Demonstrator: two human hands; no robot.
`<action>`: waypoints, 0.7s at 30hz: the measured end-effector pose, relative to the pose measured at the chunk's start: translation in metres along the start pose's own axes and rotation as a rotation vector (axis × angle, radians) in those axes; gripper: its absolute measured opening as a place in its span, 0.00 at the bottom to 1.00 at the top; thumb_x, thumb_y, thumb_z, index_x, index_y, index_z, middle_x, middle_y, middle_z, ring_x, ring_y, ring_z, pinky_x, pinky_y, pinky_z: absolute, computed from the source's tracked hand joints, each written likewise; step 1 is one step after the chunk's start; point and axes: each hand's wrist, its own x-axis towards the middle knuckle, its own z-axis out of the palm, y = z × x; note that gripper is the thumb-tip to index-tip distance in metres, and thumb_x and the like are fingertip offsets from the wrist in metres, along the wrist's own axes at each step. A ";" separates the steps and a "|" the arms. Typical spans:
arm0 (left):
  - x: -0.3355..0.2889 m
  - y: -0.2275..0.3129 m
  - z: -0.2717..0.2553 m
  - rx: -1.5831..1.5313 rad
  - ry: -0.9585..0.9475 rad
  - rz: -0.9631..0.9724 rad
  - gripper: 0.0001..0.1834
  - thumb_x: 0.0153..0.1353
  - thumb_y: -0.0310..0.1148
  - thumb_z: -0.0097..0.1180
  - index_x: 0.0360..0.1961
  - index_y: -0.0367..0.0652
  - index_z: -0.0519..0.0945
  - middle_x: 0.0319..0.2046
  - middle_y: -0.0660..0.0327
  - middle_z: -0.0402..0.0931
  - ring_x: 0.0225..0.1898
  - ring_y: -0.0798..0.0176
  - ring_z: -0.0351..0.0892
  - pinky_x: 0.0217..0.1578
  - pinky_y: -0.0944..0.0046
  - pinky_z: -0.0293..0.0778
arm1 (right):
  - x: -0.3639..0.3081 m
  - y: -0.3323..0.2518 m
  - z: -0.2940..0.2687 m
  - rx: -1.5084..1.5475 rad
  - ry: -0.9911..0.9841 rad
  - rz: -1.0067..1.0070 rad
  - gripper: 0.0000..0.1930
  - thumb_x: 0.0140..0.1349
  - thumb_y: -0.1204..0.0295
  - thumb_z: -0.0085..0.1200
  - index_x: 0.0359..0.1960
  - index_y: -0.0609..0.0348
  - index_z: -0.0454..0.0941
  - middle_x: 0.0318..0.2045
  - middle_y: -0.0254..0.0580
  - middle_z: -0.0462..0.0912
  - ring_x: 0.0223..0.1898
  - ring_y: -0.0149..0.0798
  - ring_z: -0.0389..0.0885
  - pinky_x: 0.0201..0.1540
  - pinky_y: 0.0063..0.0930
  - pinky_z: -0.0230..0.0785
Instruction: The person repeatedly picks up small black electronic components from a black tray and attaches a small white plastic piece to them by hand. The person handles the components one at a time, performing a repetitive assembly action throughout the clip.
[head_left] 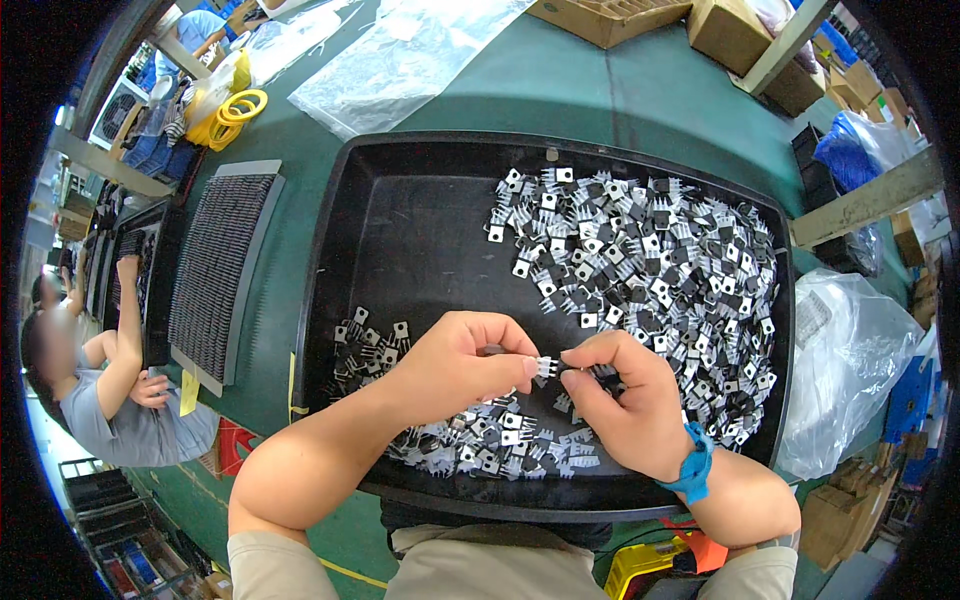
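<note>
Over a black plastic tray point(420, 140), both my hands meet near its front middle. My left hand point(470, 360) is closed in a pinch on a small power transistor point(546, 367), its pale metal legs sticking out to the right. My right hand point(625, 395), a blue band on its wrist, has thumb and forefinger bent together close to those legs; what they grip, if anything, is too small to tell. A large heap of loose transistors point(640, 250), black with silvery tabs, fills the tray's right side. Another pile of transistors point(490, 445) lies below my hands.
On the green table point(300, 180), a rack of tightly packed dark parts point(222, 270) stands left of the tray. Clear plastic bags point(400, 70) lie behind and to the right. Cardboard boxes point(610, 20) line the far edge. A person point(110, 390) sits at far left, working at another tray.
</note>
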 end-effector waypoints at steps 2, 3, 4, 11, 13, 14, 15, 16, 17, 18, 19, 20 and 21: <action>0.000 0.001 -0.002 0.083 -0.012 0.012 0.06 0.58 0.29 0.60 0.31 0.38 0.79 0.23 0.65 0.78 0.20 0.80 0.67 0.19 0.76 0.61 | 0.000 0.003 0.001 -0.001 -0.019 -0.021 0.06 0.55 0.79 0.59 0.35 0.62 0.77 0.29 0.44 0.81 0.31 0.37 0.81 0.34 0.26 0.71; 0.000 0.000 -0.001 0.094 -0.018 0.011 0.05 0.58 0.29 0.60 0.31 0.38 0.79 0.23 0.65 0.78 0.21 0.79 0.67 0.20 0.76 0.62 | 0.000 0.003 0.001 0.007 -0.038 -0.021 0.06 0.56 0.79 0.59 0.35 0.63 0.77 0.29 0.44 0.81 0.31 0.37 0.81 0.33 0.26 0.71; 0.001 -0.002 -0.001 0.103 -0.026 0.011 0.05 0.58 0.29 0.60 0.31 0.38 0.79 0.24 0.65 0.78 0.21 0.79 0.68 0.20 0.76 0.62 | 0.000 0.002 0.001 0.013 -0.055 -0.020 0.06 0.56 0.79 0.58 0.35 0.63 0.77 0.29 0.44 0.81 0.31 0.36 0.81 0.33 0.26 0.71; 0.002 -0.008 -0.001 0.147 -0.019 0.041 0.06 0.57 0.30 0.59 0.30 0.37 0.81 0.24 0.65 0.79 0.24 0.79 0.70 0.23 0.76 0.64 | 0.001 0.000 0.000 0.028 -0.137 0.058 0.06 0.58 0.78 0.57 0.36 0.63 0.76 0.28 0.40 0.80 0.27 0.31 0.78 0.30 0.23 0.70; 0.000 0.000 -0.001 0.131 -0.002 -0.033 0.07 0.57 0.30 0.59 0.30 0.37 0.81 0.24 0.66 0.78 0.23 0.79 0.69 0.22 0.76 0.64 | -0.001 -0.003 0.000 0.296 -0.119 0.318 0.06 0.60 0.78 0.56 0.38 0.63 0.75 0.28 0.36 0.79 0.26 0.26 0.76 0.28 0.20 0.69; -0.001 0.002 -0.001 0.122 0.007 -0.069 0.07 0.57 0.31 0.59 0.30 0.37 0.81 0.23 0.66 0.78 0.22 0.79 0.69 0.21 0.75 0.63 | -0.001 -0.003 -0.001 0.430 -0.109 0.448 0.06 0.61 0.77 0.55 0.39 0.63 0.75 0.28 0.34 0.78 0.25 0.23 0.75 0.26 0.18 0.68; -0.001 0.002 -0.001 0.123 0.008 -0.066 0.06 0.57 0.30 0.60 0.30 0.38 0.80 0.23 0.66 0.78 0.21 0.80 0.68 0.20 0.76 0.62 | 0.000 -0.001 -0.001 0.445 -0.105 0.448 0.06 0.62 0.77 0.55 0.40 0.63 0.74 0.29 0.33 0.78 0.25 0.22 0.74 0.25 0.17 0.67; -0.001 0.001 -0.001 0.122 0.010 -0.062 0.06 0.57 0.30 0.60 0.30 0.38 0.80 0.23 0.66 0.78 0.21 0.80 0.68 0.20 0.77 0.61 | 0.000 0.002 -0.001 0.460 -0.101 0.448 0.06 0.62 0.77 0.54 0.40 0.63 0.74 0.29 0.32 0.77 0.24 0.20 0.73 0.24 0.15 0.66; 0.000 0.001 -0.001 0.122 0.011 -0.058 0.05 0.58 0.29 0.60 0.30 0.39 0.80 0.23 0.66 0.78 0.20 0.80 0.67 0.20 0.77 0.61 | 0.001 0.004 -0.001 0.475 -0.098 0.448 0.06 0.63 0.77 0.54 0.41 0.63 0.74 0.29 0.31 0.77 0.24 0.19 0.73 0.23 0.14 0.65; 0.000 0.000 -0.001 0.121 0.010 -0.054 0.05 0.58 0.29 0.60 0.30 0.38 0.80 0.23 0.66 0.78 0.20 0.80 0.67 0.20 0.77 0.61 | 0.001 0.001 -0.001 0.499 -0.101 0.454 0.06 0.62 0.77 0.54 0.40 0.62 0.74 0.28 0.31 0.77 0.24 0.20 0.73 0.23 0.15 0.66; 0.000 0.000 -0.001 0.119 0.006 -0.049 0.06 0.58 0.30 0.61 0.30 0.38 0.80 0.23 0.66 0.78 0.20 0.80 0.67 0.19 0.77 0.61 | 0.001 0.000 -0.001 0.476 -0.105 0.451 0.06 0.63 0.77 0.54 0.40 0.62 0.74 0.27 0.31 0.77 0.24 0.20 0.73 0.23 0.14 0.65; 0.000 -0.001 -0.001 0.118 0.003 -0.045 0.06 0.58 0.30 0.61 0.30 0.38 0.80 0.23 0.66 0.78 0.20 0.80 0.67 0.19 0.77 0.61 | 0.001 -0.001 0.000 0.454 -0.109 0.448 0.06 0.63 0.77 0.54 0.40 0.62 0.74 0.27 0.30 0.77 0.23 0.20 0.73 0.23 0.14 0.65; 0.001 -0.003 -0.002 0.131 0.000 -0.039 0.06 0.58 0.30 0.61 0.30 0.38 0.80 0.23 0.66 0.77 0.20 0.80 0.67 0.19 0.77 0.61 | 0.001 -0.001 0.000 0.432 -0.113 0.445 0.05 0.63 0.76 0.54 0.40 0.62 0.74 0.26 0.30 0.77 0.23 0.20 0.73 0.23 0.14 0.65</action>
